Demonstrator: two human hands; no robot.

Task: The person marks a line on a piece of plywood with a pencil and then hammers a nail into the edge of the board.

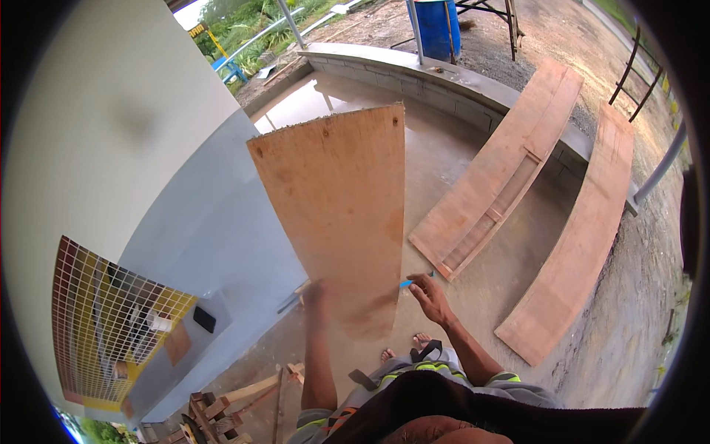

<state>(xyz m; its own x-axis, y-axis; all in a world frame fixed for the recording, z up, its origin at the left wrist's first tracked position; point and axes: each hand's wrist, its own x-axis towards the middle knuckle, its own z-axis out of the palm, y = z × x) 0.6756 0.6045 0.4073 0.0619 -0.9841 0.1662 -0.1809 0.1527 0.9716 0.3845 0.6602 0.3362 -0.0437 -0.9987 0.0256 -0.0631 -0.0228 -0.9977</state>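
Observation:
A tall plywood board stands in front of me, its far end wider in view and its edge rough. My left hand is smeared by motion at the board's lower left edge, so its fingers cannot be read. Just left of it shows a grey, narrow tool-like thing whose kind I cannot make out. Beside the board's lower right edge, my right hand has its fingers bent around a slim blue thing, too small to name. The blue thing's tip reaches toward the board.
Two long plywood panels, a framed one and a plain one, lean across the low block wall at right. A tiled counter and wood scraps are at left. A blue drum stands beyond the wall.

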